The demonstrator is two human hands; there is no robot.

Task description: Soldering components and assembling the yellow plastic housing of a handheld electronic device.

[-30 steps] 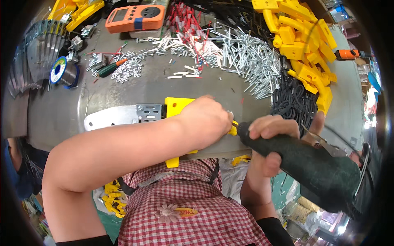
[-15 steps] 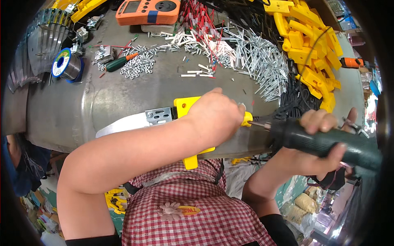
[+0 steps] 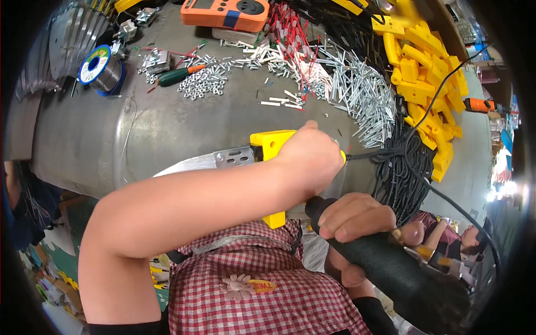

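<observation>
My left hand (image 3: 312, 159) is closed round a yellow plastic handle (image 3: 272, 146), at the table's near edge. Out of the handle's left end come a slotted metal bracket (image 3: 233, 157) and a pale blade (image 3: 188, 163), partly hidden by my forearm. A black cord (image 3: 365, 156) leaves its right end. My right hand (image 3: 357, 218) grips a dark power screwdriver (image 3: 391, 268), its nose close under my left wrist. The tip of the screwdriver is hidden, so I cannot tell whether it touches the handle.
Behind lie loose long screws (image 3: 363, 92), nuts (image 3: 204, 84) and a green screwdriver (image 3: 173, 76). A solder spool (image 3: 103, 70) stands left, an orange meter (image 3: 226, 14) at the back. Yellow handle parts (image 3: 421, 72) and black cords (image 3: 407, 184) pile up at right. Another person (image 3: 446, 234) sits far right.
My right hand has brought the power screwdriver left and down, from the handle's right end to below my left wrist. The handle appears slightly further right in view.
</observation>
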